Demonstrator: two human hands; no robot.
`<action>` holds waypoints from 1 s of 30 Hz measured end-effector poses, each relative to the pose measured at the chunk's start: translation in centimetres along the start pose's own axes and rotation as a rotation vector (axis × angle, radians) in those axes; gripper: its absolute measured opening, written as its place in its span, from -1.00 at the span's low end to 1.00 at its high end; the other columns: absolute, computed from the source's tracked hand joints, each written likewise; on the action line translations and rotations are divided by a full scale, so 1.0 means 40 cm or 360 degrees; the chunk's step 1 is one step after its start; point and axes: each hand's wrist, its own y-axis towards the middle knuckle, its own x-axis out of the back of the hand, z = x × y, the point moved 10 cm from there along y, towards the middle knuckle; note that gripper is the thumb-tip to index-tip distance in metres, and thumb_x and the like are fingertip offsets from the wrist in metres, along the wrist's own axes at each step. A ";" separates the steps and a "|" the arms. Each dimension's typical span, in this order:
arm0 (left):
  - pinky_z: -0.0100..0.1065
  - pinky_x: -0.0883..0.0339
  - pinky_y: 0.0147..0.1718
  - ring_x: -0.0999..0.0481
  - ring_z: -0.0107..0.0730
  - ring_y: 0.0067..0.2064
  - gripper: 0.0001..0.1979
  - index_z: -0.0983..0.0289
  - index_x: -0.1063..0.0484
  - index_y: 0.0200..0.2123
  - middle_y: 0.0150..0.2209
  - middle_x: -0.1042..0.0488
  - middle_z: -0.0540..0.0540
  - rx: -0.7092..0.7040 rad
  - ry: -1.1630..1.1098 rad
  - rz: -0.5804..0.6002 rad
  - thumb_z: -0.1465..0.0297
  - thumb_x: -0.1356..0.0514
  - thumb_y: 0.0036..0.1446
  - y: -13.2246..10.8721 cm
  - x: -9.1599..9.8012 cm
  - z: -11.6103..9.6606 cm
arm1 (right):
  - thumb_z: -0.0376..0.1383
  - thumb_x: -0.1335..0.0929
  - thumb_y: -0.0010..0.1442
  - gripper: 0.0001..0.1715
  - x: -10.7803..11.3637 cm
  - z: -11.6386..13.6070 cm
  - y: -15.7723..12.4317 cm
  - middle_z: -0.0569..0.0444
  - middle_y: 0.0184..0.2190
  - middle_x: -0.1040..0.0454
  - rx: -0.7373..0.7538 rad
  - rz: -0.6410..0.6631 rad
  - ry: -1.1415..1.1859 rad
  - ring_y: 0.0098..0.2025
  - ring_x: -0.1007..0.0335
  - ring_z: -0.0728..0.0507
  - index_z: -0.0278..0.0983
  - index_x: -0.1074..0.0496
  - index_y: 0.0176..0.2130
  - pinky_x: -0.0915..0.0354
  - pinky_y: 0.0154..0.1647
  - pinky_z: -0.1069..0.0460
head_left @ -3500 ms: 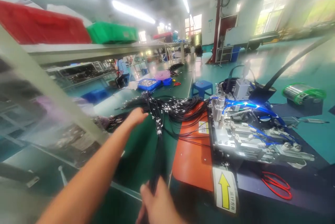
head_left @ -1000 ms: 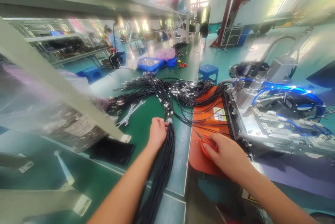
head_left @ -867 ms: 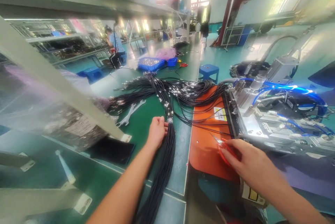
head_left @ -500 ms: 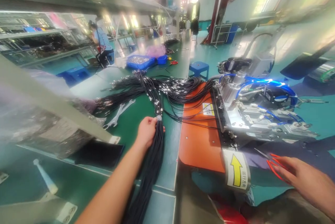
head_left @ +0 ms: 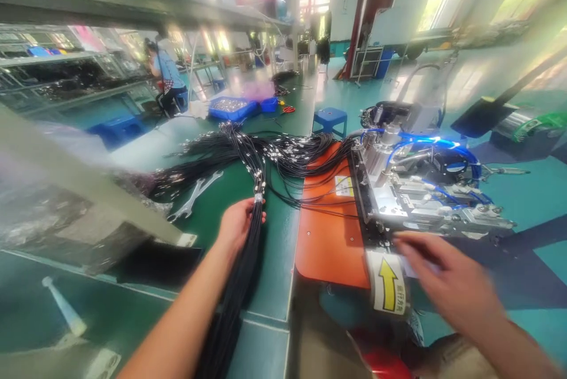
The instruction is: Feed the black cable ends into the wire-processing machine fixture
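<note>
My left hand (head_left: 237,221) is closed round a thick bundle of black cables (head_left: 241,284), just below a pale band (head_left: 258,197). The bundle hangs down toward me, and its upper part fans out to small shiny ends. My right hand (head_left: 447,275) is in front of the metal machine (head_left: 398,190), beside a roller with a yellow arrow (head_left: 388,281). Its thumb and fingers are bunched together. Whatever they may hold is hidden, and no scissors show in it. Other black cables (head_left: 301,152) lie across the bench and onto the orange plate (head_left: 330,249).
Two wrenches (head_left: 195,196) lie left of the bundle. Farther back are a blue tray of small parts (head_left: 233,108), red-handled scissors (head_left: 288,110) and a blue stool (head_left: 330,120). A slanted pale frame bar (head_left: 97,172) crosses the left side. A person (head_left: 168,75) sits at another bench.
My right hand has moved left and up toward the machine. The red-handled scissors it held are out of sight. My left hand keeps its grip on the cables, and the view has shifted slightly.
</note>
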 end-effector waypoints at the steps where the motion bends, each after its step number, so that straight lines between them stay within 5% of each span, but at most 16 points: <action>1: -0.43 -0.42 -0.63 -0.48 -0.44 -0.58 -0.86 0.41 -0.46 -0.27 -0.36 -0.58 0.18 0.0016 -0.0025 0.0035 0.50 -0.16 0.08 -0.005 -0.007 -0.003 | -0.20 -0.30 0.27 -0.72 -0.084 0.096 0.000 -0.08 -0.11 -0.56 0.0035 0.0261 0.0296 -0.22 -0.53 -0.19 -0.13 -0.47 -0.03 -0.40 -0.17 -0.07; 3: -0.42 -0.43 -0.62 -0.49 -0.44 -0.55 -0.84 0.41 -0.46 -0.26 -0.32 -0.58 0.18 0.0043 -0.0060 0.0147 0.49 -0.13 0.08 -0.018 -0.027 -0.011 | -0.25 -0.30 0.27 -0.66 -0.263 0.272 0.013 -0.05 -0.04 -0.52 0.0035 0.0763 0.0881 -0.38 -0.51 -0.06 -0.18 -0.41 0.04 -0.43 -0.34 0.01; 6: -0.42 -0.45 -0.58 -0.49 -0.45 -0.54 -0.84 0.41 -0.46 -0.27 -0.31 -0.57 0.16 0.0048 -0.0103 0.0311 0.48 -0.14 0.07 -0.037 -0.049 -0.026 | -0.39 -0.28 0.24 -0.71 -0.483 0.397 0.088 -0.06 -0.12 -0.53 -0.0338 0.1089 0.1407 -0.62 -0.37 0.06 -0.29 -0.38 -0.02 -0.30 -0.60 0.11; 9: -0.41 -0.46 -0.55 -0.48 -0.46 -0.54 -0.82 0.42 -0.47 -0.25 -0.35 -0.55 0.16 0.0049 -0.0144 0.0447 0.46 -0.17 0.07 -0.046 -0.062 -0.032 | -0.43 -0.32 0.21 -0.86 -0.614 0.449 0.170 0.09 -0.50 -0.47 -0.0379 0.1213 0.1462 -0.67 -0.29 0.08 -0.36 -0.42 -0.18 -0.17 -0.67 0.19; 12: -0.44 -0.46 -0.53 -0.50 -0.45 -0.51 -0.79 0.41 -0.47 -0.21 -0.38 -0.53 0.13 0.0052 -0.0164 0.0531 0.47 -0.21 0.05 -0.044 -0.067 -0.028 | -0.45 -0.31 0.22 -0.91 -0.680 0.457 0.203 0.19 -0.63 -0.34 -0.0395 0.1312 0.1513 -0.69 -0.19 0.10 -0.37 -0.42 -0.24 -0.04 -0.70 0.23; 20: -0.49 -0.42 -0.51 -0.50 -0.47 -0.45 -0.72 0.38 -0.46 -0.18 -0.36 -0.52 0.11 -0.0010 -0.0058 0.0591 0.48 -0.29 -0.02 -0.032 -0.071 -0.024 | -0.46 -0.34 0.20 -0.94 -0.707 0.415 0.231 0.19 -0.64 -0.29 -0.0415 0.1208 0.1522 -0.65 -0.19 0.09 -0.37 -0.42 -0.34 -0.06 -0.67 0.22; 26: -0.40 -0.42 -0.50 -0.46 -0.46 -0.52 -0.64 0.34 -0.43 -0.19 -0.37 -0.51 0.05 -0.0107 0.0187 0.0414 0.49 -0.37 -0.12 -0.021 -0.064 -0.008 | -0.45 -0.39 0.13 -0.91 -0.601 0.381 0.284 0.14 -0.53 -0.40 -0.0301 0.0686 0.1320 -0.59 -0.23 0.06 -0.33 -0.44 -0.29 -0.13 -0.61 0.17; 30: -0.50 -0.36 -0.47 -0.47 -0.53 -0.48 -0.71 0.26 -0.41 -0.22 -0.34 -0.51 -0.04 -0.0289 0.0302 0.0141 0.46 -0.36 -0.05 -0.016 -0.037 -0.023 | -0.46 -0.44 0.06 -0.78 -0.558 0.430 0.265 0.17 -0.36 -0.52 -0.0077 0.0663 0.1289 -0.39 -0.39 0.03 -0.20 -0.50 -0.26 -0.27 -0.38 0.17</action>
